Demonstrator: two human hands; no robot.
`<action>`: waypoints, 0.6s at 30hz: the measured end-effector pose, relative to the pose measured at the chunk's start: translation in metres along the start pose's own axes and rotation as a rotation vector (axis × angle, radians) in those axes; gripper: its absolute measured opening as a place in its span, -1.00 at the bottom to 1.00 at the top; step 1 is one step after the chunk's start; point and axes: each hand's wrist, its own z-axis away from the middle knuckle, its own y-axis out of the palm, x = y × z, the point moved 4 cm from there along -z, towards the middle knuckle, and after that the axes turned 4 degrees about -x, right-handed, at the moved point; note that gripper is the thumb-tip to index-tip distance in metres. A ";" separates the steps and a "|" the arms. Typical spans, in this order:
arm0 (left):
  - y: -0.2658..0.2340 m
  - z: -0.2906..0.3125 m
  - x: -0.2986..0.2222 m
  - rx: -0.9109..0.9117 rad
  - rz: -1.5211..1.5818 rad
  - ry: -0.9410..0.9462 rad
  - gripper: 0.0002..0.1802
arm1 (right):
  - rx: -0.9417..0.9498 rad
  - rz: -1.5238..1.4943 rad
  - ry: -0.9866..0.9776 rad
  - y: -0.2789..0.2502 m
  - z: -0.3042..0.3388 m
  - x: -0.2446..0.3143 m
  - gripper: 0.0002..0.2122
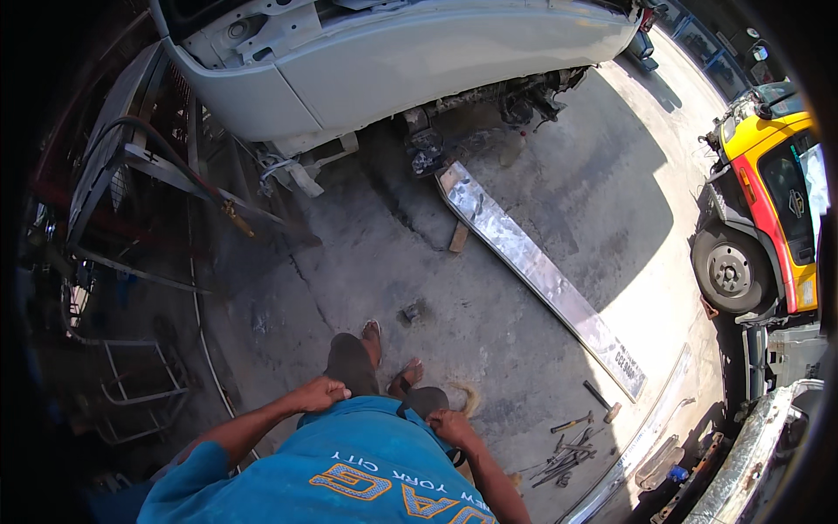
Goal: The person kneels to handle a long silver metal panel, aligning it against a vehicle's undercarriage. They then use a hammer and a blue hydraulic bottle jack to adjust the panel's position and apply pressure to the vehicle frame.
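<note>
My left hand [327, 395] is closed in a fist at the left end of the hem of the blue shirt [367, 437] that I wear. At the hem's other end, my right hand [451, 427] has its fingers curled on the fabric. Between the two hands the hem is drawn out over my dark shorts [352, 367]. Neither hand holds a tool. Below them, my sandalled feet [406, 375] stand on the concrete floor. A long, shiny metal panel [541, 279] lies ahead to the right, apart from both hands.
A pale vehicle body [419, 74] spans the far side. Two hammers [602, 402] and a heap of hand tools [563, 458] lie at right. Beyond is a yellow and red truck [755, 170]. Metal frames [144, 375] and a hose [179, 162] stand left. A wooden block [458, 237] touches the panel.
</note>
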 end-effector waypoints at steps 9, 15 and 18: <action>-0.120 -0.116 -0.069 0.259 -0.257 0.047 -0.48 | -0.164 -0.362 0.346 -0.064 -0.082 0.013 -0.80; -0.207 -0.175 -0.097 0.366 -0.384 0.106 -0.43 | -0.258 -0.552 0.501 -0.092 -0.132 0.046 -0.73; -0.232 -0.197 -0.117 0.471 -0.478 0.064 -0.42 | -0.315 -0.483 0.493 -0.087 -0.150 0.052 -0.71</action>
